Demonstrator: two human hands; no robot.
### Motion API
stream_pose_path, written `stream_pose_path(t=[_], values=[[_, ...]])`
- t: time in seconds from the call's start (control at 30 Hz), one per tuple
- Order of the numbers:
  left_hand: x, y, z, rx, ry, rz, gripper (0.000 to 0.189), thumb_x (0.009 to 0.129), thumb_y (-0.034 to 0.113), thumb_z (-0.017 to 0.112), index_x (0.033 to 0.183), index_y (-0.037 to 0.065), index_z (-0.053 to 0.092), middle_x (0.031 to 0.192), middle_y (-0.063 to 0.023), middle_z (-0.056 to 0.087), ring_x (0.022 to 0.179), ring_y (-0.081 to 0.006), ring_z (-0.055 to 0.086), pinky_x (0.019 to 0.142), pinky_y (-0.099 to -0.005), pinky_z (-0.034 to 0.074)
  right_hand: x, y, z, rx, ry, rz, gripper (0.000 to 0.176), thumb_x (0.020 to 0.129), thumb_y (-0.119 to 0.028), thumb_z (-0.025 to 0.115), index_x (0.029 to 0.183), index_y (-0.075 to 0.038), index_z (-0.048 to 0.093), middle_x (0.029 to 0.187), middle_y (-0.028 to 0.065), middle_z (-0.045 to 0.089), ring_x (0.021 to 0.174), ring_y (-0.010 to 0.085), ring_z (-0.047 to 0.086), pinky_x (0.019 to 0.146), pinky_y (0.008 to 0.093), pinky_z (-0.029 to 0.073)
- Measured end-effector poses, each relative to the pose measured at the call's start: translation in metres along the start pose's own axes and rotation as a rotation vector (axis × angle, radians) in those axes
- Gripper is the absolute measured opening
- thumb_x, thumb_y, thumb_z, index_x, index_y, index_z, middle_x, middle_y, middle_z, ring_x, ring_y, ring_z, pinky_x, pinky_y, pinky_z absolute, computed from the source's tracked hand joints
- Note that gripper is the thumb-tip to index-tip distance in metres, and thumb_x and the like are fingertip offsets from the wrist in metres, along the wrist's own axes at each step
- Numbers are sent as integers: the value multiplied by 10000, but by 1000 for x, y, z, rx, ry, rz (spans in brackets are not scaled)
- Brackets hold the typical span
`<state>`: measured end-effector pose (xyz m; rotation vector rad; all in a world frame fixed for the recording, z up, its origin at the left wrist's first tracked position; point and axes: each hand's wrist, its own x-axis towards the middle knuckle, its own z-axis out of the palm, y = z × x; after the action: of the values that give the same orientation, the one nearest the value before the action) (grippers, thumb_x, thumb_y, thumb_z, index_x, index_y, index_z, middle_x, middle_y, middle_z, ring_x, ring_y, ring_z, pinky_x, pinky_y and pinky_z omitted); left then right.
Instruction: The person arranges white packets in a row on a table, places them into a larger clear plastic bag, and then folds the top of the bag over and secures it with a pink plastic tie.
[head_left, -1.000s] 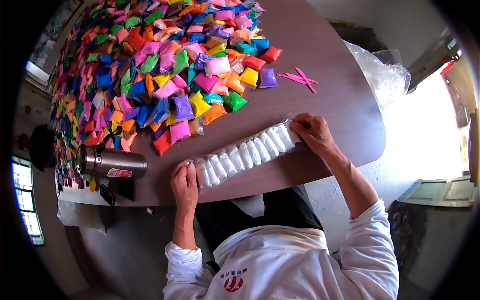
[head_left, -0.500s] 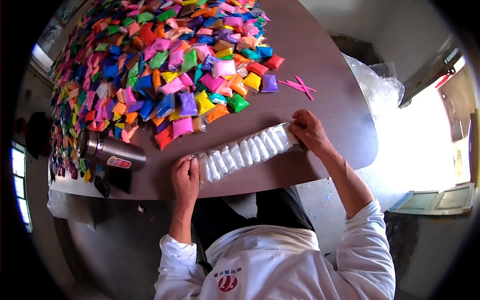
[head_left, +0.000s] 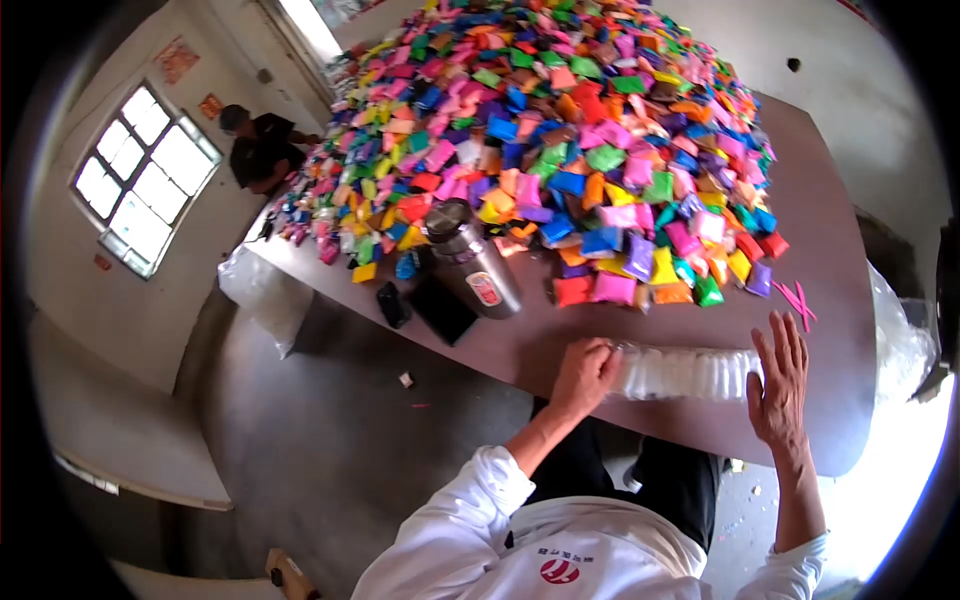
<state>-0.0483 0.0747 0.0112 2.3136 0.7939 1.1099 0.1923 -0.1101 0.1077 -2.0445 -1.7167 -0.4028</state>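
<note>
A long clear plastic bag (head_left: 685, 374) holds a row of several white packets and lies along the table's near edge. My left hand (head_left: 583, 378) is closed on the bag's left end, thumb and fingers pinched together. At the other end, my right hand (head_left: 780, 385) is open, its fingers stretched out and the thumb apart, overlapping the end of the bag in this view. Just beyond the right fingertips are thin pink plastic strips (head_left: 797, 303), crossed over each other.
A big heap of small colourful packets (head_left: 600, 130) covers the far part of the table (head_left: 830, 240). Left of my hands are a steel flask (head_left: 478, 275), a dark flat object (head_left: 443, 310) and a small black item (head_left: 392, 304). Another person (head_left: 265, 150) is at the far left end.
My view has swung left, bringing the window and another person in. My right hand has let go of the bag's end and spread its fingers; my left hand keeps its grip.
</note>
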Motion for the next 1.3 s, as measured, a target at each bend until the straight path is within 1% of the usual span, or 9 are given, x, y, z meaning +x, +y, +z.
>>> stream_pose_path(t=[0.07,0.23,0.33,0.63,0.7,0.73,0.83,1.03,1.3], values=[[2,3,-5,9,-37,-11,122,851,79,649,789,-24,629,869,-152,667,799,-355,629,734,-419,501,2,-15,7,-73,-136,-121,516,976,-383,405,1416,-116,436,1540,192,278,1435,383,241,1157,546,161],[-5,1,-1,46,-24,6,158,902,135,615,854,-15,607,945,-150,639,891,-336,604,826,-429,469,-15,-7,40,-24,-291,-190,711,947,-648,316,1424,-132,427,1507,200,332,1425,388,257,1164,550,139],[-3,5,-4,69,-75,13,176,927,151,582,898,-20,609,996,-151,630,925,-322,598,870,-424,456,-18,-7,40,-1,-370,-119,687,953,-627,330,1412,-125,430,1502,205,338,1416,394,272,1164,555,143],[-2,4,-2,74,-92,2,174,927,143,582,920,-28,609,988,-152,625,942,-329,594,874,-424,450,-12,-27,38,45,-241,-214,702,899,-572,524,1414,-104,429,1506,204,331,1420,399,261,1155,577,153],[-2,5,-3,78,-107,9,168,919,136,592,919,-31,610,982,-154,625,935,-329,595,867,-426,453,-13,-32,49,84,-275,-204,683,855,-466,628,1394,-86,449,1493,197,353,1416,395,272,1152,580,166],[-3,5,-4,85,-118,12,168,919,136,592,919,-31,610,982,-154,625,935,-329,595,867,-426,453,-13,-32,50,87,-276,-214,661,800,-326,701,1368,-73,475,1463,190,398,1403,393,297,1149,580,186],[-4,4,-2,86,-125,6,156,915,125,594,920,-30,610,984,-153,625,937,-327,595,866,-421,451,-20,-26,65,71,-163,-230,684,744,-237,748,1354,-71,487,1461,174,420,1402,382,316,1155,570,184],[-5,6,-1,130,-107,22,180,929,153,585,916,-25,613,996,-137,624,952,-313,591,874,-417,443,-32,-9,79,125,-27,-275,646,711,-144,770,1305,-61,532,1412,147,489,1358,366,401,1134,560,257],[0,8,-3,131,-145,16,202,931,160,579,866,-26,623,987,-122,619,955,-292,590,881,-415,438,-32,-6,75,112,-54,-273,622,685,-119,801,1253,-58,556,1397,129,504,1367,356,385,1129,573,256]])
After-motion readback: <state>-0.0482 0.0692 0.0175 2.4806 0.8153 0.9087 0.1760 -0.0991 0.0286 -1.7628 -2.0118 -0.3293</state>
